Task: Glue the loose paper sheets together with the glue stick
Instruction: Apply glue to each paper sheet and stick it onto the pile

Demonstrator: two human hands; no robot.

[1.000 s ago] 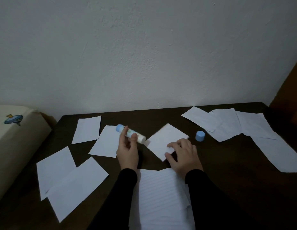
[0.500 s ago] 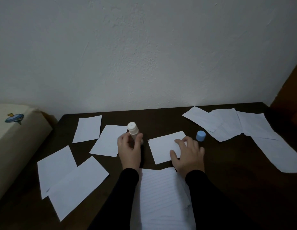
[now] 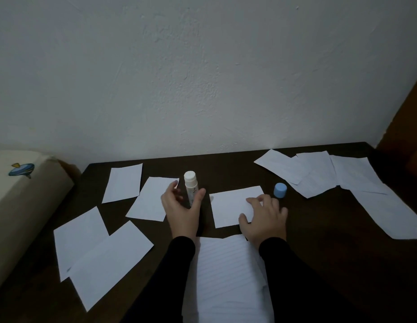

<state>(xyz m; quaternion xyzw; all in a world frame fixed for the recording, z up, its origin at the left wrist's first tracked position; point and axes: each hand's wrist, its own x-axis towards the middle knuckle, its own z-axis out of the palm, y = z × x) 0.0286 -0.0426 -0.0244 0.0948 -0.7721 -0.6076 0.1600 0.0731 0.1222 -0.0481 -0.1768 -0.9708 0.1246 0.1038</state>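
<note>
We see bare table (image 3: 319, 229) right of the right hand (image 3: 264, 217). The blue cap (image 3: 280, 190) stands just beyond it; paper sheets (image 3: 319, 176) crowd the far right.

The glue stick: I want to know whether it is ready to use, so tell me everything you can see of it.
The glue stick is a small white tube, plastic by its look, with faint print on its side. It stands upright on the dark table, uncapped, its white top showing. The left hand curls loosely around its lower part, thumb against its side. Its blue cap stands apart, to the right of the small sheet under the right hand.
</note>
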